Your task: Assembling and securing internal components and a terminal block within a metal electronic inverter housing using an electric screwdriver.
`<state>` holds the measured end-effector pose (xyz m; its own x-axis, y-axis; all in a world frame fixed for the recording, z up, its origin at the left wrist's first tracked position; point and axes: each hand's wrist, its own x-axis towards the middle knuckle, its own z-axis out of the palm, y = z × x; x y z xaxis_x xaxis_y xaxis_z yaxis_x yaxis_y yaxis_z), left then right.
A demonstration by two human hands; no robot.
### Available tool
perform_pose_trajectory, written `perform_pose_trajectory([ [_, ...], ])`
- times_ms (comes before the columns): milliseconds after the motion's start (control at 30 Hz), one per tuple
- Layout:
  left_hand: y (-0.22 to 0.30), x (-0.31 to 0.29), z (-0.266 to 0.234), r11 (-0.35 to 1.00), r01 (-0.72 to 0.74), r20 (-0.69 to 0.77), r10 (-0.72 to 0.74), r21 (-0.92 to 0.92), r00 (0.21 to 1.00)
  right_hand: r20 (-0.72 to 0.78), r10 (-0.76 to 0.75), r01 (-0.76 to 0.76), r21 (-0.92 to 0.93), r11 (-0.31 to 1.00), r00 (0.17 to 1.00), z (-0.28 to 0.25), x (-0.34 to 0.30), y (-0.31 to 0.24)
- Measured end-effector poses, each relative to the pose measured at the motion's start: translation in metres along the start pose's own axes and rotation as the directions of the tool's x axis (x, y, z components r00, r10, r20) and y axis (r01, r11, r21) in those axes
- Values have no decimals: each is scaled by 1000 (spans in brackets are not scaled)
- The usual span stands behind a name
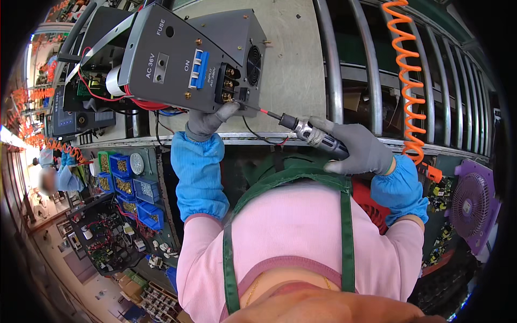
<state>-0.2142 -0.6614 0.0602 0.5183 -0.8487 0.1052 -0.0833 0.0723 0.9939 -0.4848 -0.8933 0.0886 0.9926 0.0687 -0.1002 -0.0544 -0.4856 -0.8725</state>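
Observation:
My right hand, in a grey glove, is wrapped round a powered screwdriver with a dark body and a long thin bit. Its bit points left, and the tip reaches the lower end of a black terminal block with brass screws. That block sits on the panel of a dark grey electrical machine, beside a blue breaker switch. At the panel's lower edge my left hand, also gloved, has its fingers closed by the lowest terminal. Whatever they pinch there is hidden.
The machine stands on a pale board beside metal rollers. An orange coiled hose hangs at the right, near a purple fan. Blue bins of small hardware and a tray of wired parts lie left.

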Motion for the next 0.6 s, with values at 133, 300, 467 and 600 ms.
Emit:
perform_pose_trajectory([
  [133, 3, -2, 1, 998, 50, -37, -48, 37, 998, 99, 77, -74, -38, 997, 992, -15, 4, -10],
  [300, 3, -2, 1, 996, 74, -50, -72, 42, 996, 70, -18, 26, -115, 993, 997, -19, 6, -6],
  [467, -4, 0, -1, 994, -61, -34, 64, 94, 997, 76, -6, 22, -203, 979, 997, -25, 7, -14],
  [600, 0, 0, 3, 999, 6, -63, -3, 45, 998, 99, 20, 7, -265, 964, 995, -28, 9, -17],
])
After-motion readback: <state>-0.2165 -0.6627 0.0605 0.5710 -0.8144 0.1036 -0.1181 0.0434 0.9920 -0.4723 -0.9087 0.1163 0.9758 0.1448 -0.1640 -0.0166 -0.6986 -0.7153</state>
